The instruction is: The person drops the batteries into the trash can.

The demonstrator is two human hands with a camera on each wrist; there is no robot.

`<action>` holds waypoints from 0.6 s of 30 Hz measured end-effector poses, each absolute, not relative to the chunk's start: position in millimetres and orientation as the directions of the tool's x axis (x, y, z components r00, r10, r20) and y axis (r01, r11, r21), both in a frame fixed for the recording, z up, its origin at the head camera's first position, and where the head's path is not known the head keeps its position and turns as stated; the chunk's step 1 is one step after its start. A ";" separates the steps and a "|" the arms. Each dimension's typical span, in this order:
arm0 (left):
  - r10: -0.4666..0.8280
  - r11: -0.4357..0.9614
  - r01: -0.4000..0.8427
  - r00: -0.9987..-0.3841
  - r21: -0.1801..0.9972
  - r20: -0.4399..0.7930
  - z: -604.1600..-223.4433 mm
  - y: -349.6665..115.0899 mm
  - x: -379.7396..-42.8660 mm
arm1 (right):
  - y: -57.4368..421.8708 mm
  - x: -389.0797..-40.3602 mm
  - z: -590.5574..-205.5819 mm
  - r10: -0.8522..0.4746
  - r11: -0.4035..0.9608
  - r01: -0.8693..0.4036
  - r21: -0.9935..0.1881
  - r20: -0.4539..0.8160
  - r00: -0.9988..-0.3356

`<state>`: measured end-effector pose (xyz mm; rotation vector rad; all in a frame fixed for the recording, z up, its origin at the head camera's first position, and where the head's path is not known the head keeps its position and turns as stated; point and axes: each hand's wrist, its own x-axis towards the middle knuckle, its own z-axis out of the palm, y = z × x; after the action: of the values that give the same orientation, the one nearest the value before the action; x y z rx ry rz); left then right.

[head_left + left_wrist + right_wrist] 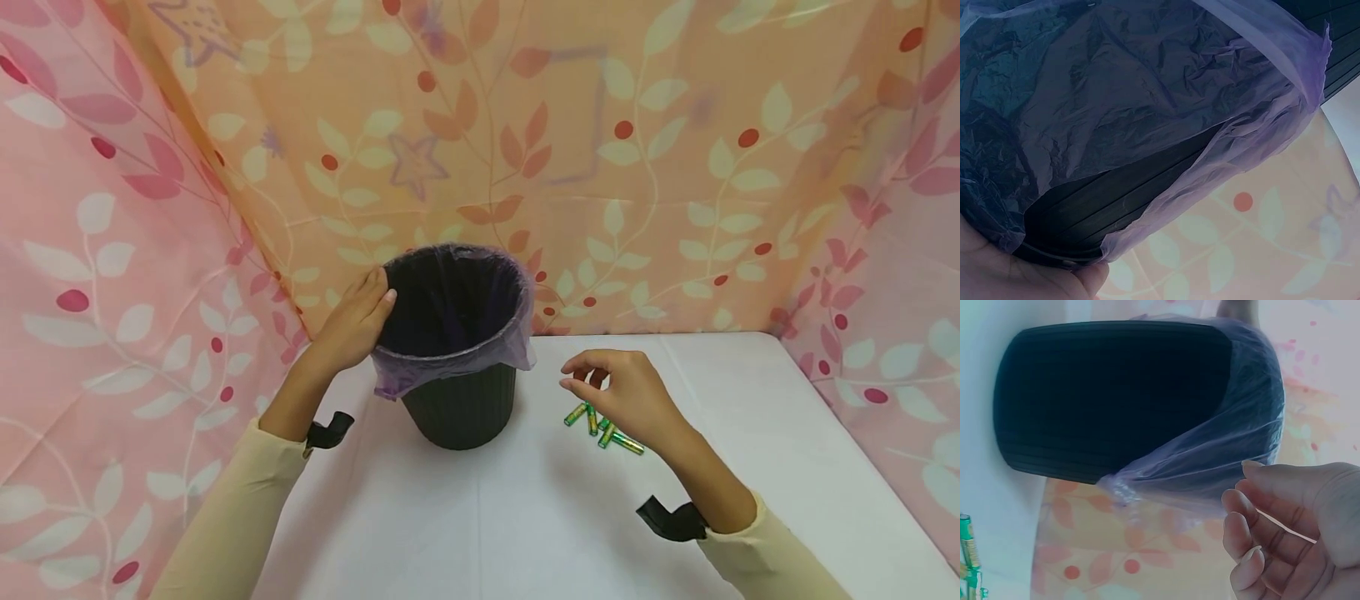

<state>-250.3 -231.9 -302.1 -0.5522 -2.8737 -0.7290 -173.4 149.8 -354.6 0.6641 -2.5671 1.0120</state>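
The upright bin (459, 408) stands left of our right hand (628, 387), loosely curved and empty near the batteries (606, 436), while our nearer left hand (354, 323) touches the rim (442, 357), though whether it pinches we cannot tell.

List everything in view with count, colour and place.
Table: 1, white, foreground
Bin: 1, black, on the table
Liner: 1, translucent purple, in the bin, folded over its rim
Batteries: about 5, green-yellow, right of the bin
Floral cloth: count unclear, orange behind, pink both sides
Wrist pieces: 2, black, one per wrist
Sleeves: 2, cream, along the lower edge
Left hand: 1, against the bin's left rim
Right hand: 1, near the batteries, holding nothing
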 end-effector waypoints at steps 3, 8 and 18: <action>0.317 0.817 0.377 -0.926 0.436 0.207 -302.4 -231.9 -250.5 | 152.8 -171.3 -360.7 -0.302 0.639 -0.515 -0.571 0.429 -0.851; 0.318 0.816 0.379 -0.925 0.437 0.208 -300.3 -231.3 -249.9 | 156.4 -168.2 -370.9 -0.286 0.641 -0.498 -0.583 0.421 -0.861; 0.316 0.814 0.378 -0.925 0.441 0.210 -300.2 -230.6 -248.5 | 164.3 -163.2 -392.0 -0.262 0.636 -0.462 -0.618 0.390 -0.883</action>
<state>-248.5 -230.6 -300.2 -0.5520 -2.8695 -0.7387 -163.2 164.3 -392.0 0.5872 -2.5946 1.0893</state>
